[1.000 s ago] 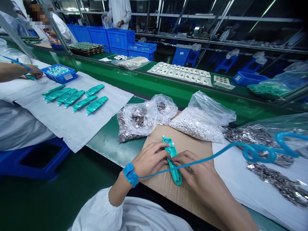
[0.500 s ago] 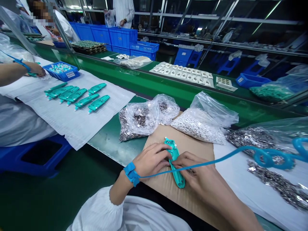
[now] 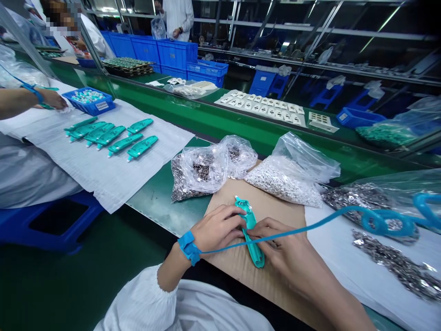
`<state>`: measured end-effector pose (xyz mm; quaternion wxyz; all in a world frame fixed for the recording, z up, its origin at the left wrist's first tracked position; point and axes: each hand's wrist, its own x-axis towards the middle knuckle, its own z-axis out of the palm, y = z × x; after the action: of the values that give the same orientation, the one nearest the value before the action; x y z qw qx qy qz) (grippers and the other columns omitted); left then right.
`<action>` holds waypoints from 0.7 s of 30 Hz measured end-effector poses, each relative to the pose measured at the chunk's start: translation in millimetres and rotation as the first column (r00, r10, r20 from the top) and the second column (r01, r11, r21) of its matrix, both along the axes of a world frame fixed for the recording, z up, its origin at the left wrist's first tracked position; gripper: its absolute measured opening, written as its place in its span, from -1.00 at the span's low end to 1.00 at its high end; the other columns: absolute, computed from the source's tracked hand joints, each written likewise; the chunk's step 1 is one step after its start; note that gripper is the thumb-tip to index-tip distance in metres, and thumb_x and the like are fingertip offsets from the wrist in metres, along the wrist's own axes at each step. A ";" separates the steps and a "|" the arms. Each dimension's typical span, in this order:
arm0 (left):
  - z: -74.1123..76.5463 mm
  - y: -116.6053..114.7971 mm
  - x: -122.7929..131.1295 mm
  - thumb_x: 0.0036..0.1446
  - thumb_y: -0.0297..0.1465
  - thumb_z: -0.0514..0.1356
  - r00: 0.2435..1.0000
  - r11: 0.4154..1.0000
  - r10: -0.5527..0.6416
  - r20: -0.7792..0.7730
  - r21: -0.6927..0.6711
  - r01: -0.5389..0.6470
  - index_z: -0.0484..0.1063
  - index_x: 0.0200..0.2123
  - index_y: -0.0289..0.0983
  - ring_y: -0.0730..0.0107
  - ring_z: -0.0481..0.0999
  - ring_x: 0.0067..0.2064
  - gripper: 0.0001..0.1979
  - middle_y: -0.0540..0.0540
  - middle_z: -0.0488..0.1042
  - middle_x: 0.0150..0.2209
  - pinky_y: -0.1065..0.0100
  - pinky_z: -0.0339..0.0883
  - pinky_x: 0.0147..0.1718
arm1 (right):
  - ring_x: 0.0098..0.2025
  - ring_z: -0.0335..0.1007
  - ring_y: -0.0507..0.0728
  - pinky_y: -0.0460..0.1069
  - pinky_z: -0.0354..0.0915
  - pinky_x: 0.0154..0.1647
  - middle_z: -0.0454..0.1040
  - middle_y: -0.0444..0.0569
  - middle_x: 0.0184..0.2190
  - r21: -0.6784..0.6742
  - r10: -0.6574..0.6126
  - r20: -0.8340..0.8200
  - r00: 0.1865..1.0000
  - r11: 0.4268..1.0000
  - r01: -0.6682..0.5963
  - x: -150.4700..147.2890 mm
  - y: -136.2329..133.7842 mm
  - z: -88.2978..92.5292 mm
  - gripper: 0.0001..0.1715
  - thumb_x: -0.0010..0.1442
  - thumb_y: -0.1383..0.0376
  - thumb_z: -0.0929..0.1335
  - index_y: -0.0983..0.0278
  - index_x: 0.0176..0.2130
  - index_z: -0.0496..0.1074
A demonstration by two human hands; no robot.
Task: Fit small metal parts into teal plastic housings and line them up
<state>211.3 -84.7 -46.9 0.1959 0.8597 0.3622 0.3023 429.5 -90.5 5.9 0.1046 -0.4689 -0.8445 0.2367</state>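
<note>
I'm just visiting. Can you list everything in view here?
Teal casing: one, teal, at the hands
Cardboard: one sheet, brown, beneath the casing
Teal pieces: seven, teal, left
White sheet: one, white, beneath those pieces
Blue tray: one, blue, left
Bags of dark parts: apparently two, clear, beyond the cardboard
Bag of white parts: one, clear, right of those
Loose metal parts: one heap, silvery, right
White pieces: many, white, far bench
Crates: several, blue, background
Stool: one, blue, lower left; others behind
Co-workers: at least three, pale clothing, left and background
Cord: one, blue, right
Wrist strap: one, blue, left wrist
Left hand: one, bare, touching the casing
Right hand: one, bare, touching the casing
</note>
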 end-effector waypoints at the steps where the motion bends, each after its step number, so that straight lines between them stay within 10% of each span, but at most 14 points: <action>1: 0.2 -0.2 -0.2 0.34 -0.32 0.16 1.000 1.000 -0.005 -0.001 0.011 0.005 0.43 -0.13 -0.27 0.19 0.47 0.10 -0.84 -0.20 0.46 0.08 0.23 0.37 0.13 | -0.27 0.54 0.22 0.05 0.44 -0.27 0.56 0.04 -0.32 -0.009 0.004 0.005 1.000 1.000 -0.004 -0.1 0.0 0.8 -0.65 0.33 0.25 0.22 0.10 -0.21 0.60; 9: 0.0 0.2 0.4 0.34 -0.29 0.16 1.000 1.000 -0.004 0.006 0.004 0.004 0.44 -0.14 -0.28 0.20 0.49 0.08 -0.83 -0.20 0.47 0.06 0.23 0.37 0.12 | -0.18 0.53 0.22 0.06 0.42 -0.22 0.56 0.05 -0.17 0.096 -0.006 0.047 0.999 0.995 0.001 11.8 13.2 15.9 -0.65 0.34 0.24 0.22 0.13 -0.08 0.56; 16: 9.9 -4.1 -2.9 0.35 -0.30 0.15 0.999 0.997 -0.005 0.037 -0.081 0.007 0.44 -0.08 -0.21 0.22 0.45 0.12 -0.84 -0.15 0.46 0.09 0.23 0.35 0.13 | 0.09 0.44 0.29 0.11 0.32 0.05 0.56 0.07 0.02 0.274 -0.106 0.212 0.972 0.961 0.045 -38.8 134.3 52.1 -0.56 0.40 0.24 0.18 0.24 0.15 0.44; 21: 15.0 -7.9 -4.6 0.31 -0.33 0.21 0.999 0.992 0.038 0.022 -0.122 -0.035 0.44 -0.13 -0.21 0.23 0.45 0.10 -0.89 -0.10 0.46 0.09 0.24 0.36 0.12 | -0.03 0.48 0.18 0.12 0.39 0.01 0.52 0.06 -0.03 0.187 -0.056 0.333 0.941 0.982 -0.008 -97.9 197.9 36.1 -0.69 0.34 0.17 0.34 0.27 0.00 0.47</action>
<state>206.7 -92.6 -32.0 0.2469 0.8356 0.3931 0.2937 331.6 107.4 42.0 0.0048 -0.5009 -0.8625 0.0718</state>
